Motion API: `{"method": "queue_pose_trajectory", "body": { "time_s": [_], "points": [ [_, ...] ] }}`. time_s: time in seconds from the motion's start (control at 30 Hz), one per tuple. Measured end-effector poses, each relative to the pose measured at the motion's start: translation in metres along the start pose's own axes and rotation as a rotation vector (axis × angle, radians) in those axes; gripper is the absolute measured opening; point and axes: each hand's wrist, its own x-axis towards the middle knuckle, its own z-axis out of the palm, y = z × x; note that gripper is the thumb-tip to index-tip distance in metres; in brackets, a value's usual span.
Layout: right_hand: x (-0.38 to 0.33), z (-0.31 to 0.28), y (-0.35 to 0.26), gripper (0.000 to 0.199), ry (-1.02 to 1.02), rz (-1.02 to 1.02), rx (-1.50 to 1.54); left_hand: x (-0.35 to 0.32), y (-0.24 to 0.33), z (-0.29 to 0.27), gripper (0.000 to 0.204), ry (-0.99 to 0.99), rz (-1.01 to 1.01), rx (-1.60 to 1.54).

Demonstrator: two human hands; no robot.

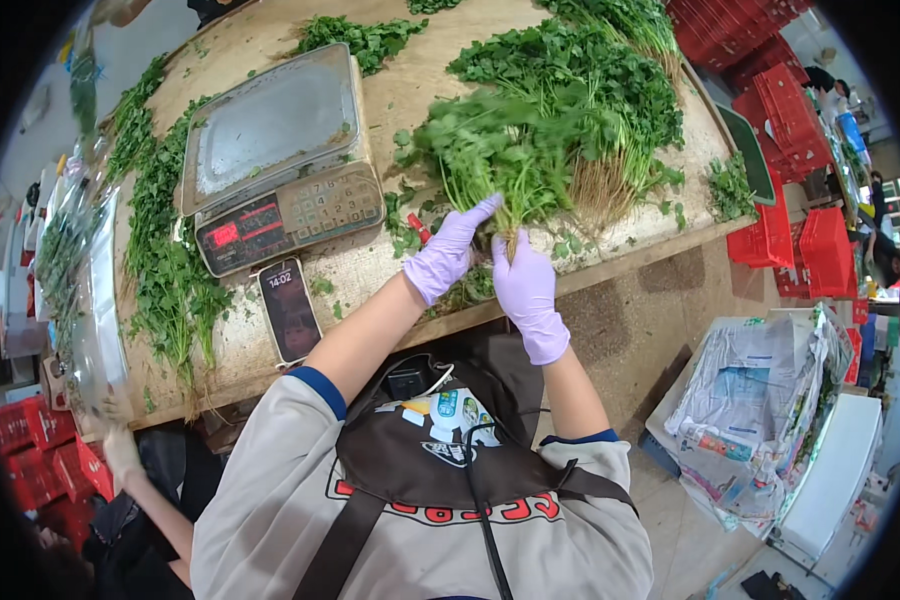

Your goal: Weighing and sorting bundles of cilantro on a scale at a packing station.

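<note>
Lilac-gloved right hand (pixel 527 295), fingers clasped round the stem ends of a leafy green herb bunch (pixel 490 150), lilac-gloved left hand (pixel 454 252) at its stems, finger grip unclear, bunch over the pale brown wooden counter (pixel 400 100)

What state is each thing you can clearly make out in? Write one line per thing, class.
Leafy bunch: in hand, leaves blurred
Left hand: gloved, beside the bunch's stems
Right hand: gloved, gripping the bunch near its base
Scale: on, display lit red
Phone: face up, screen lit
Large leafy pile: roots attached
Red crates: stacked
Tabletop: littered with leaf scraps
</note>
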Motion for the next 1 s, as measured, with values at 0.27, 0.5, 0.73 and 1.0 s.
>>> {"method": "queue_pose_trajectory", "body": {
  "time_s": [0.27, 0.5, 0.73, 1.0],
  "points": [
    [0.018, 0.021, 0.026, 0.035, -0.035, 0.412, 0.912, -0.014, 0.025, -0.030, 0.015, 0.109, -0.020, 0.273],
    [0.051, 0.032, 0.042, 0.028, -0.357, 0.516, 1.934, -0.038, 0.068, -0.011, 0.038, -0.084, 0.163, 0.708],
    [0.072, 0.039, 0.092, 0.037, -0.093, 0.744, 2.218, -0.086, 0.229, -0.047, 0.052, 0.075, 0.478, 1.064],
    [0.064, 0.058, 0.113, 0.042, -0.337, 0.268, 1.966, -0.099, 0.322, -0.181, 0.070, 0.424, 0.283, 1.942]
  ]
}}
